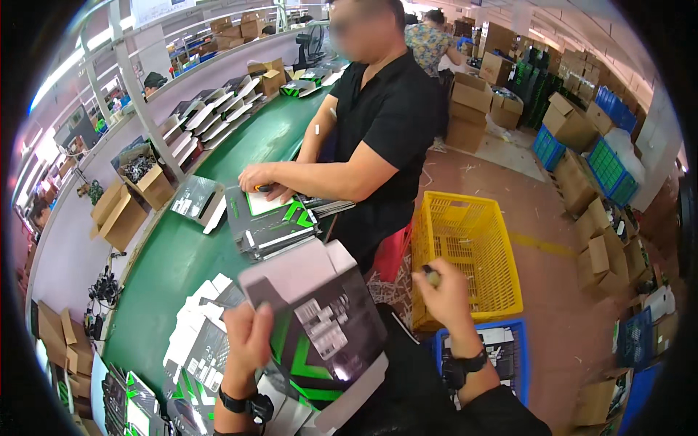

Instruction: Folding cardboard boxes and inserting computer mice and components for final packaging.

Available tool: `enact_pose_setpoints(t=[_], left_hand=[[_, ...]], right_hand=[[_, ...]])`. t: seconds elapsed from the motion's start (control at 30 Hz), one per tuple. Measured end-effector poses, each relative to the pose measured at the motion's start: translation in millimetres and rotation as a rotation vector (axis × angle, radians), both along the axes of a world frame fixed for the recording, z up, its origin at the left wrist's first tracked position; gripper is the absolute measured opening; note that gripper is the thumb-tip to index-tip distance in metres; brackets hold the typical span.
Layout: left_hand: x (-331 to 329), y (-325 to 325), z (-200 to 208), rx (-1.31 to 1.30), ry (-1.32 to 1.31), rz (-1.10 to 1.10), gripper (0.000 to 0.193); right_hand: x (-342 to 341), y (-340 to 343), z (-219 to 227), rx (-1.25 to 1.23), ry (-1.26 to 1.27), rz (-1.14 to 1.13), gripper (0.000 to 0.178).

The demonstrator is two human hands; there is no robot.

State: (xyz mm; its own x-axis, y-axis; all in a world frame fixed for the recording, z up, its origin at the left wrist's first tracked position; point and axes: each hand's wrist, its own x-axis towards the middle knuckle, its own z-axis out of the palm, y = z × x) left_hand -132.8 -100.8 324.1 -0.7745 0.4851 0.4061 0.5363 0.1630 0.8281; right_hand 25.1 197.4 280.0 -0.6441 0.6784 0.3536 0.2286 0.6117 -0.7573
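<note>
My left hand (249,340) is closed on the left edge of a black and green printed carton (329,330), which is tilted up in front of me. The carton's pale inner flaps (294,275) stick out at its top. My right hand (447,292) is held apart from the carton, to its right. Its fingers are pinched round a small object (432,275) with a dark end and a yellowish-green part, too small to name. Left of the carton, flattened printed cartons (207,356) lie in an overlapping pile on the green table (156,280).
Across the table a co-worker (363,138) leans on a stack of similar cartons (273,225). A yellow plastic crate (509,254) stands on the floor to the right, with a blue crate (525,363) of small parts nearer me. Brown boxes (120,218) line the left side.
</note>
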Motion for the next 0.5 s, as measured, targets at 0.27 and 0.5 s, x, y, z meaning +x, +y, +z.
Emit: enact_pose_setpoints(t=[0.27,0.5], left_hand=[[24,25,-3,-0.128,0.443,-0.468,0.027],[16,18,-7,-0.188,0.445,-0.304,0.035]], right_hand=[[21,-72,50,0.287,-0.026,0.761,0.043],[9,-70,31,0.305,-0.091,0.719,0.048]])
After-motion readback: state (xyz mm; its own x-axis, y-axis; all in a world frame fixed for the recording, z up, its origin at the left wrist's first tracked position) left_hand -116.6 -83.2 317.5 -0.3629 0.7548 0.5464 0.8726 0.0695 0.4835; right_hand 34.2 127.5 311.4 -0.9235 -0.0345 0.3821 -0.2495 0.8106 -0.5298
